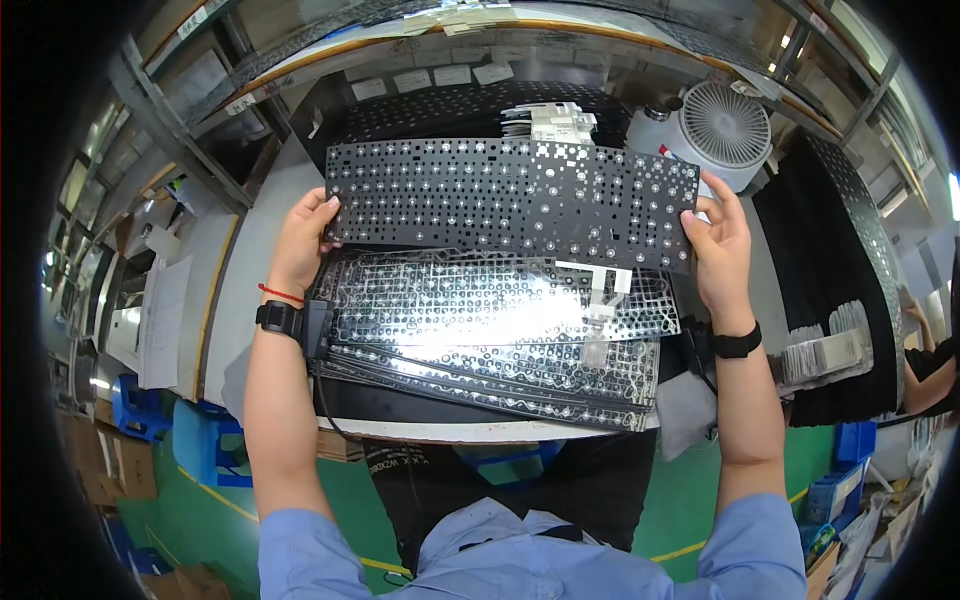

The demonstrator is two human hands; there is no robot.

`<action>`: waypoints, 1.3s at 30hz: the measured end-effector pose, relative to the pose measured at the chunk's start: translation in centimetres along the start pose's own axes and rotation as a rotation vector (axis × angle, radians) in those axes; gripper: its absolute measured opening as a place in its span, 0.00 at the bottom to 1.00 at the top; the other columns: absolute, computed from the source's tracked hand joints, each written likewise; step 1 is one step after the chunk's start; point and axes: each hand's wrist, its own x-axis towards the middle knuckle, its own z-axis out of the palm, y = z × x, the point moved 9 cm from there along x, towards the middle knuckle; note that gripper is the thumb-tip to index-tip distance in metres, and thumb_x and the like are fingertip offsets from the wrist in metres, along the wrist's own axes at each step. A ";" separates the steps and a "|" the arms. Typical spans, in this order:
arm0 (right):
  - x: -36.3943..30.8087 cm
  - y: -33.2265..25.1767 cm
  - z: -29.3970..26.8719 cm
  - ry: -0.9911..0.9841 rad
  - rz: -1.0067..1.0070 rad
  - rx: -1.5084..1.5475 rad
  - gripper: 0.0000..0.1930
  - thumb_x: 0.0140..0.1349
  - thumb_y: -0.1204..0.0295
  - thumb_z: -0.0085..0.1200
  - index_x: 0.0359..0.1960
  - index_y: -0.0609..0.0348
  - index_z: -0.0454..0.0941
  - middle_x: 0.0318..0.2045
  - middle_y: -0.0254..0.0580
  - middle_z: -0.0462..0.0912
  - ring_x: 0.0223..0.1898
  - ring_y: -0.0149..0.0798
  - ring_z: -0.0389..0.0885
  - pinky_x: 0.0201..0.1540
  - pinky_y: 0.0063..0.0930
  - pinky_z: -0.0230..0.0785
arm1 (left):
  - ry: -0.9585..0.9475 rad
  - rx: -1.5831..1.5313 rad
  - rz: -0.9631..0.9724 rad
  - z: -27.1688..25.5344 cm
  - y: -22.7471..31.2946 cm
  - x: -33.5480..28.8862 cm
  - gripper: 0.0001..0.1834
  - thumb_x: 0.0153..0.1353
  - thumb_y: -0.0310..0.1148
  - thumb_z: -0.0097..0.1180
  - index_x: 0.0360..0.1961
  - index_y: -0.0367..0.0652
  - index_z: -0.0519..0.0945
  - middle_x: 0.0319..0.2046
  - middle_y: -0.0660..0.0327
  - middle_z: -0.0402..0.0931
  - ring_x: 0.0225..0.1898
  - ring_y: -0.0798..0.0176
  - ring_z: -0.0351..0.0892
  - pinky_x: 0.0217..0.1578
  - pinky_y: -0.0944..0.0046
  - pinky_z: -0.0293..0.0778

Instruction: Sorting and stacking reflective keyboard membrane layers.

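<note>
My left hand [305,237] and my right hand [719,240] hold a black keyboard plate [440,195] by its two short ends. Rows of small holes and shiny round spots cover the plate, and it is raised above the bench. Fingers of both hands are closed on its edges, with the thumbs on the upper face. Beneath it lies a stack of clear keyboard membrane sheets [430,305] with printed traces and a bright glare. A white cut-out strip [606,287] rests on the top sheet near its right side. The plate covers the stack's far edge.
Behind the plate stand a small pile of white pieces [563,122] and more dark perforated plates [440,112]. A round fan [726,125] is at the far right. White packets [835,352] lie on a black-covered surface at right, near another person's arm [932,382]. Shelving surrounds the bench.
</note>
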 end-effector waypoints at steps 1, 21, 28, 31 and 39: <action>-0.1 0.1 -0.1 -0.002 0.001 -0.008 0.27 0.64 0.80 0.52 0.65 0.65 0.60 0.40 0.39 0.79 0.35 0.24 0.79 0.36 0.14 0.71 | -0.002 -0.003 -0.005 0.6 0.2 -0.2 0.08 0.69 0.33 0.49 0.44 0.44 0.76 0.30 0.72 0.76 0.25 0.83 0.69 0.21 0.82 0.64; -1.5 5.9 0.6 -0.288 0.442 -0.345 0.18 0.61 0.81 0.56 0.53 0.65 0.74 0.35 0.32 0.80 0.35 0.24 0.77 0.40 0.18 0.70 | 0.083 -0.308 0.043 -2.1 -0.3 0.2 0.24 0.72 0.35 0.45 0.64 0.33 0.62 0.57 0.48 0.71 0.52 0.61 0.77 0.50 0.69 0.77; -0.5 4.8 -0.3 -0.235 0.288 -0.298 0.08 0.68 0.75 0.51 0.44 0.65 0.77 0.30 0.29 0.79 0.31 0.19 0.74 0.36 0.15 0.67 | 0.073 -0.212 -0.031 -0.4 -0.3 0.1 0.22 0.72 0.39 0.45 0.60 0.35 0.67 0.53 0.52 0.75 0.48 0.64 0.78 0.47 0.69 0.76; -0.2 3.9 -0.8 -0.151 0.210 -0.240 0.05 0.69 0.74 0.49 0.41 0.63 0.75 0.30 0.28 0.79 0.31 0.19 0.74 0.35 0.14 0.66 | 0.047 -0.169 -0.050 0.3 -0.3 -0.1 0.22 0.72 0.41 0.43 0.59 0.36 0.69 0.48 0.54 0.78 0.45 0.65 0.79 0.45 0.70 0.76; 0.2 4.4 -2.7 0.013 0.236 -0.126 0.07 0.71 0.72 0.47 0.42 0.63 0.74 0.30 0.31 0.80 0.29 0.19 0.75 0.32 0.14 0.67 | -0.232 -0.001 -0.134 2.1 -1.2 -0.7 0.16 0.72 0.39 0.45 0.48 0.39 0.78 0.33 0.69 0.81 0.29 0.79 0.76 0.28 0.79 0.68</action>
